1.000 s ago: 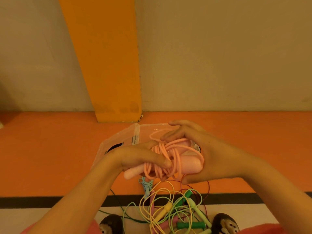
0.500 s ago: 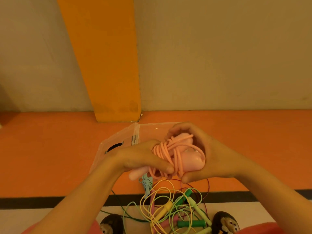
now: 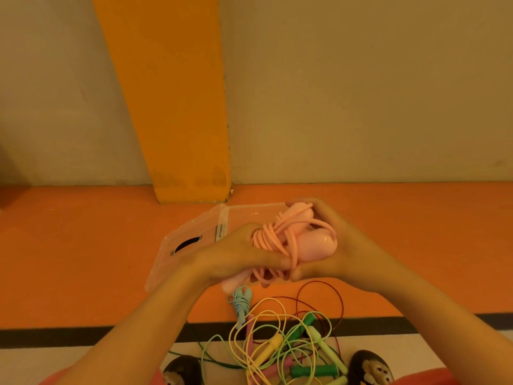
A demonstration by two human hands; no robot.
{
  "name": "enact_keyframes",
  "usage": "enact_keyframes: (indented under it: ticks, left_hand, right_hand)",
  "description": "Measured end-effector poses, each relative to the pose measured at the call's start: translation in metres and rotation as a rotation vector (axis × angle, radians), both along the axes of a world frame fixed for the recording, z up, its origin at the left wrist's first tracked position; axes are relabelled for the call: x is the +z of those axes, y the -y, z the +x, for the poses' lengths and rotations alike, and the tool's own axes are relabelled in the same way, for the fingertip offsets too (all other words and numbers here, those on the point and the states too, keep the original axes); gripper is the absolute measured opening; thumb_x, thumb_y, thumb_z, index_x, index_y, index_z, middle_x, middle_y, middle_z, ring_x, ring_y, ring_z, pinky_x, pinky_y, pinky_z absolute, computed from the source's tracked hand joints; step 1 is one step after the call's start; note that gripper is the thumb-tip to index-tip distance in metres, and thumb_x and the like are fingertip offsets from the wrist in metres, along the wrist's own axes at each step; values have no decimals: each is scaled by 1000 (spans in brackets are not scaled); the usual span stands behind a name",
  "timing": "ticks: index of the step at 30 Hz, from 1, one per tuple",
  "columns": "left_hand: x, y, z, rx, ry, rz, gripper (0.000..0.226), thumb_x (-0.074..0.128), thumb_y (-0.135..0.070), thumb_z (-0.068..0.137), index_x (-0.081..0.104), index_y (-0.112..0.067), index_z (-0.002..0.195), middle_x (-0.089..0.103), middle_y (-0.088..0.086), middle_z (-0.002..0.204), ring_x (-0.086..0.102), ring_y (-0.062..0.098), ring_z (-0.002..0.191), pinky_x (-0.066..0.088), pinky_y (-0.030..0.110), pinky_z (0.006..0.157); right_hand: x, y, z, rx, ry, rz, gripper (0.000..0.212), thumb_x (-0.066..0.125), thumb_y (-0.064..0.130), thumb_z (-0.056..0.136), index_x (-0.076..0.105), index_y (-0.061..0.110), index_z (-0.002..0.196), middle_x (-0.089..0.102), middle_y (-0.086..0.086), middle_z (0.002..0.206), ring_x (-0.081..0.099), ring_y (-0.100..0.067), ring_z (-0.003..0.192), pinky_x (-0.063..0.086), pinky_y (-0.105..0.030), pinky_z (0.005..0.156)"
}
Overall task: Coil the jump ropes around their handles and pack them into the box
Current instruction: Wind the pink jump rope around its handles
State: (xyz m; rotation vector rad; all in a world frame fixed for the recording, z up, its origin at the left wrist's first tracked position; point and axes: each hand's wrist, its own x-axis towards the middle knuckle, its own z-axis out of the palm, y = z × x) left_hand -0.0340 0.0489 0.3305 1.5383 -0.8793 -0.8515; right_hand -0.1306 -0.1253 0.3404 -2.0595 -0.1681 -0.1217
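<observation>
Hands meet above the orange floor, both wrapped around 1 pink jump rope. The left hand grips the bundle from the left, its fingers curled round the coiled cord and its thumb lying across the front loops. The right hand grips the other side, fingers curled over the top and thumb tucked under the rounded ends of the 2 pink handles. The cord is wound in several turns round those handles, with a few slack loops hanging below the hands.

Directly behind the bundle stands the clear plastic box, open, most of it hidden by the hands. Its lid is swung out to the left and slopes down to the floor.

Nearer the person, below the hands, a small blue rope lies already coiled. Just beside it a loose tangle of ropes spreads over the black stripe onto the pale floor: yellow and green cords, a yellow handle, green handles and a thin dark red cord looping out to the right. 2 dark shoes with printed faces flank the tangle at the bottom edge.

An orange pillar rises against the beige wall beyond the box.
</observation>
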Motion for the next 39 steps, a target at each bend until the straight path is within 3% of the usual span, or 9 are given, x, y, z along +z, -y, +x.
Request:
enact_keyframes:
  ticks: [4, 7, 10, 12, 17, 21, 28, 33, 39]
  left_hand:
    - [2, 1, 3, 124, 77, -71, 21, 78, -12, 71, 71, -30, 79, 70, -20, 72, 62, 4, 66, 50, 17, 59]
    - [2, 3, -1, 151, 78, -119, 26, 79, -37, 60, 68, -54, 77, 71, -16, 75, 63, 13, 71, 50, 21, 60]
    - [1, 6, -2, 250, 76, -114, 10, 77, -29, 74, 70, -35, 78, 72, -9, 73, 64, 24, 71, 53, 27, 57]
    - [0, 8, -3, 302, 114, -98, 14, 72, -17, 80, 63, -28, 81, 70, -14, 68, 65, 13, 67, 53, 24, 56]
    - [-3, 14, -2, 410, 183, -94, 20, 75, -15, 80, 61, -29, 83, 69, -10, 65, 63, 11, 65, 51, 18, 55]
    - [-10, 17, 1, 469, 245, -66, 16, 77, -23, 79, 63, -28, 84, 70, -4, 68, 64, 15, 62, 53, 24, 55]
    - [-27, 27, 2, 659, 558, 148, 27, 71, -54, 74, 59, -37, 91, 63, -15, 82, 63, 8, 78, 57, 40, 73]
    - [-33, 36, -7, 666, 702, 287, 58, 63, -61, 74, 56, -24, 118, 68, -4, 102, 65, 18, 88, 55, 39, 73]
    - [-27, 33, -3, 547, 574, 180, 45, 61, -55, 80, 54, -29, 115, 65, -12, 95, 62, 4, 81, 56, 30, 71]
  right_hand:
    - [-7, 5, 7, -109, 8, 105, 76, 90, 44, 49, 54, 34, 115, 54, -9, 124, 62, -12, 104, 52, -25, 80]
    - [-11, 5, 11, -121, -5, 97, 72, 87, 47, 56, 55, 35, 119, 54, -9, 124, 61, -15, 107, 55, -32, 83]
    - [-10, 0, 9, -199, 30, 51, 69, 80, 56, 53, 56, 38, 115, 59, -7, 111, 60, -16, 89, 55, -34, 76]
    - [-7, 0, 8, -231, 60, -33, 68, 81, 57, 56, 54, 38, 115, 60, -3, 105, 55, -12, 77, 50, -32, 68]
    - [-8, 8, 11, -207, 25, 4, 60, 79, 22, 74, 47, 24, 125, 60, 9, 119, 58, -5, 108, 52, -37, 90]
    - [-10, 4, 12, -264, 20, 16, 84, 75, 48, 63, 40, 27, 136, 51, 11, 133, 48, -4, 124, 45, -33, 102]
    - [-22, -15, 24, -408, -38, 145, 105, 66, 64, 54, 28, 25, 143, 49, 0, 133, 61, -14, 106, 56, -41, 85]
    - [-38, -23, 38, -458, 47, 149, 79, 67, 41, 83, 23, 25, 147, 50, -1, 135, 51, -19, 121, 44, -43, 102]
    - [-35, -22, 44, -454, 108, 147, 36, 58, 32, 90, 43, 30, 123, 60, -2, 117, 59, -18, 106, 51, -40, 88]
